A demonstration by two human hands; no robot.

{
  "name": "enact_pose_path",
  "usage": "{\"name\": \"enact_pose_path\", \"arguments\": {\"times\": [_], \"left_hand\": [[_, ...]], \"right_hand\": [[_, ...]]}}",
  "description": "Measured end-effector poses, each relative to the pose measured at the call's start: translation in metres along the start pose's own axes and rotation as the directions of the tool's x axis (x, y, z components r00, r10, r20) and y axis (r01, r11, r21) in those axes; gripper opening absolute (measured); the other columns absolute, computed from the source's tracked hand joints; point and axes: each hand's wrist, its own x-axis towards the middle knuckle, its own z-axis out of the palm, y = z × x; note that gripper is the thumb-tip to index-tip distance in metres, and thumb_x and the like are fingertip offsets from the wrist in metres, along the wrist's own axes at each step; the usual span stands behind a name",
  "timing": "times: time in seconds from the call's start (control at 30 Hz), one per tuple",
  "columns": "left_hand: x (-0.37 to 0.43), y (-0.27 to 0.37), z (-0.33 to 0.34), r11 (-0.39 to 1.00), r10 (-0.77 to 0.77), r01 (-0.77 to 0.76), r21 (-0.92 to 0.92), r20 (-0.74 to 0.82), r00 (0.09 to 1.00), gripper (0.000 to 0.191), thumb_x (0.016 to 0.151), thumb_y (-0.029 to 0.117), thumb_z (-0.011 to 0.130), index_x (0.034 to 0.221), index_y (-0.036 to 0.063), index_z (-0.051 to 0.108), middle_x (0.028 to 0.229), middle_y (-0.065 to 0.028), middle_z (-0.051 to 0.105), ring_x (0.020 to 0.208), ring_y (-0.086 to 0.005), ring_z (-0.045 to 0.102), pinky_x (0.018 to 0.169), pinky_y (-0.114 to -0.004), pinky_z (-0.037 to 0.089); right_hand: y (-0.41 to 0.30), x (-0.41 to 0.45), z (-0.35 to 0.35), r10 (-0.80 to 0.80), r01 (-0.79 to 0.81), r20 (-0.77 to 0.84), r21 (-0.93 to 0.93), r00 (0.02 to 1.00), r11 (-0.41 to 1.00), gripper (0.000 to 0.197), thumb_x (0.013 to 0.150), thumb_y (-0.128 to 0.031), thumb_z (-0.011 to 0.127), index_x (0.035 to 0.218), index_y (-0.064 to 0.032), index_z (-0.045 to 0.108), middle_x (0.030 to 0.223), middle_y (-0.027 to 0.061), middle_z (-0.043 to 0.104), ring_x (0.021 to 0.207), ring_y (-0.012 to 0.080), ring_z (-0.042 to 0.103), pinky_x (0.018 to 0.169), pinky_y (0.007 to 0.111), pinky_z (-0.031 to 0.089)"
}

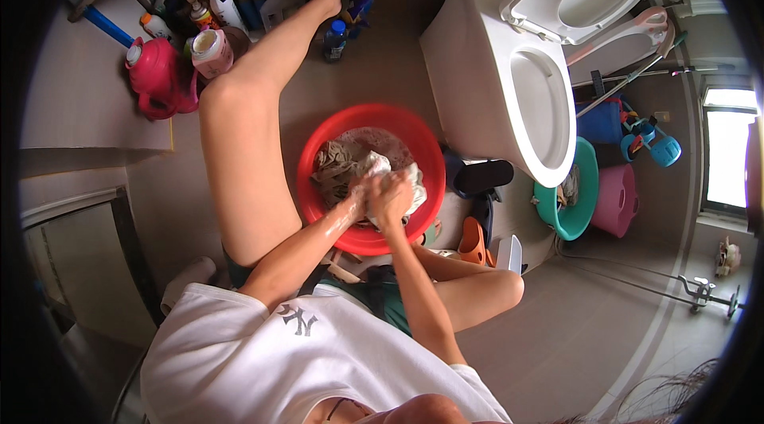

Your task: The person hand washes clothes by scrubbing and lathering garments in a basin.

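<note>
A red plastic basin (371, 248) sits on the floor between my legs, with sudsy water (382, 140) in it. Over the basin, both hands are gripping a wet white cloth (416, 188) and are pressed close together. Foam coats my left hand (360, 188) and its forearm. My right hand (392, 196) is slightly blurred, its fingers bent over the cloth and partly hiding it. Crumpled grey-beige laundry (334, 167) lies in the basin to the left of my hands.
A white toilet (486, 66) with its lid raised stands at the right. Beyond it are a teal basin (582, 185) and a pink tub (618, 200). Orange clogs (471, 236) lie right of the red basin. Bottles, a red jug (158, 75) and a pink jar (212, 54) stand upper left.
</note>
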Motion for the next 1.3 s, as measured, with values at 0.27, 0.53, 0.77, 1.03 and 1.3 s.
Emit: {"name": "enact_pose_path", "arguments": {"times": [0.27,0.53,0.77,1.03,1.3], "left_hand": [[-0.023,-0.074,0.087,0.583,0.476,-0.198,0.788,-0.133,0.87,0.035,0.082,0.04,0.051,0.098,0.0102,0.058,0.092,-0.0029,0.058,0.082,-0.0131,0.054,0.076,-0.025,0.044],[-0.024,-0.028,0.05,0.405,0.262,0.0,0.914,-0.116,0.958,0.052,0.078,0.056,0.046,0.106,0.0124,0.049,0.102,-0.0032,0.05,0.09,-0.0141,0.047,0.075,-0.032,0.042],[-0.037,-0.088,0.142,0.619,0.364,-0.11,0.777,-0.16,0.918,0.034,0.083,0.034,0.05,0.105,0.0081,0.053,0.099,-0.0043,0.058,0.09,-0.0138,0.055,0.078,-0.028,0.046],[-0.026,-0.061,0.127,0.836,0.269,-0.164,0.524,-0.132,0.954,0.018,0.083,0.02,0.052,0.09,0.004,0.056,0.087,-0.0092,0.06,0.083,-0.0217,0.058,0.077,-0.036,0.047],[-0.025,-0.07,0.145,0.918,0.263,-0.14,0.371,-0.304,0.916,0.026,0.086,0.017,0.046,0.102,-0.0033,0.047,0.099,-0.0169,0.054,0.093,-0.0287,0.053,0.086,-0.04,0.043]], "right_hand": [[0.032,0.026,0.011,0.286,-0.289,-0.21,0.017,0.935,0.957,0.024,0.072,-0.026,0.057,0.072,-0.0017,0.058,0.071,0.0183,0.058,0.065,0.0353,0.057,0.061,0.043,0.045],[-0.011,-0.034,-0.003,-0.182,0.182,-0.11,-0.009,0.977,0.983,0.02,0.071,-0.019,0.056,0.073,0.0006,0.058,0.075,0.0171,0.056,0.069,0.0315,0.054,0.065,0.041,0.043],[0.033,0.035,-0.016,0.557,-0.545,-0.007,0.194,0.831,0.816,0.027,0.079,-0.023,0.048,0.084,0.0016,0.059,0.074,0.02,0.059,0.071,0.0321,0.059,0.07,0.038,0.046],[0.13,-0.005,0.005,-0.036,-0.513,0.607,0.7,0.794,0.497,0.051,0.08,-0.023,0.048,0.124,-0.0009,0.035,0.121,0.012,0.043,0.112,0.0214,0.039,0.094,0.03,0.03],[0.052,-0.032,0.008,-0.278,0.219,0.092,0.407,0.956,0.887,0.106,0.061,-0.006,0.073,0.134,-0.0007,-0.003,0.133,0.018,0.026,0.121,0.0259,0.028,0.098,0.032,0.025]]}}
